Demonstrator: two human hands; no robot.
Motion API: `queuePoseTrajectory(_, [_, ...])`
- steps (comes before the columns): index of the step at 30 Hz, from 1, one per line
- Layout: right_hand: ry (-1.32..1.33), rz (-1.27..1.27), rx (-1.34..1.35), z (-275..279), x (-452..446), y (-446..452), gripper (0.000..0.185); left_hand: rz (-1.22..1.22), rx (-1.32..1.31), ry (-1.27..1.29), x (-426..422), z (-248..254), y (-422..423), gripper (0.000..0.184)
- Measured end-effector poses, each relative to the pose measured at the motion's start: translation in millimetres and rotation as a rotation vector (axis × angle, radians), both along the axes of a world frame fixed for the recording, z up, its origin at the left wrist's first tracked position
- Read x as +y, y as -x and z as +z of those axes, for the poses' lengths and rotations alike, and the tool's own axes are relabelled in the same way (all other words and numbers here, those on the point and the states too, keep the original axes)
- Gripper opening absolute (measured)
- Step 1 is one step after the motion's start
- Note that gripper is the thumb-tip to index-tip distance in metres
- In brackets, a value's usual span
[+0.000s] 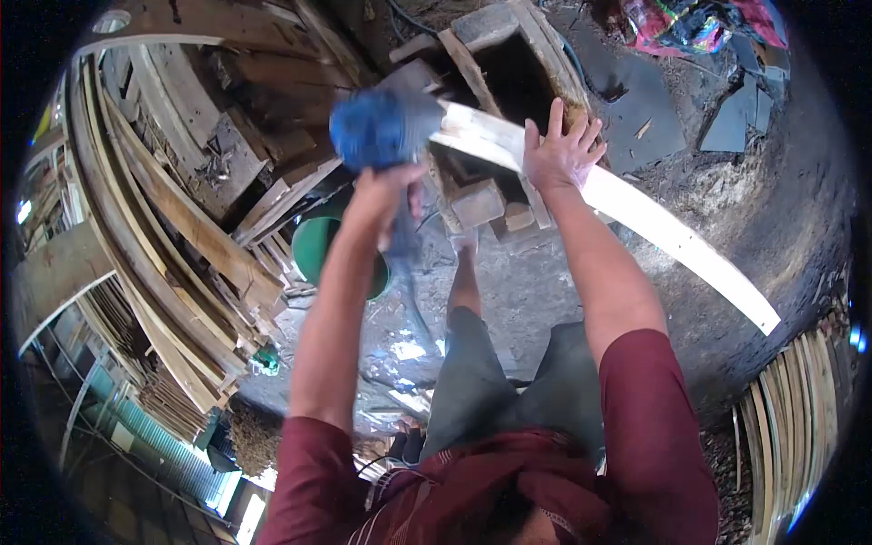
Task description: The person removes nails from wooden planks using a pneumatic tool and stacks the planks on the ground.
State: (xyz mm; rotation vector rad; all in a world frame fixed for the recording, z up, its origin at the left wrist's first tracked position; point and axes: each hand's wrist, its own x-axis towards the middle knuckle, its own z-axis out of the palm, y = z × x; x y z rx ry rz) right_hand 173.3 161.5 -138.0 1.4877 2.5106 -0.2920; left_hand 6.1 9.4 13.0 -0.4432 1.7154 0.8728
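Observation:
My left hand (389,195) is closed around the handle of a blue power tool (368,130), which is blurred by motion. The tool's front end is at the left end of a long, pale, curved wooden plank (681,238). My right hand (561,156) lies on the plank with its fingers spread, pressing on its upper face. Under the plank is a rough support of wooden beams and blocks (479,205). A dark cord hangs below the tool.
A green bucket (313,247) stands below the tool. Long curved boards (154,213) are stacked at the left, and more boards (799,409) lean at the lower right. Dark flat sheets (727,118) and a colourful bag (695,23) lie at the upper right.

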Motion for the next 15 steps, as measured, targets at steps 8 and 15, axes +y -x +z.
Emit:
queuePoseTrajectory(8, [-0.112,0.031,0.189,-5,0,-3,0.064,0.013,0.164,-0.247,-2,28,-11,0.02])
queuePoseTrajectory(15, [0.009,0.224,0.298,9,0,-10,0.052,0.188,0.113,-0.18,-38,-11,-51,0.024])
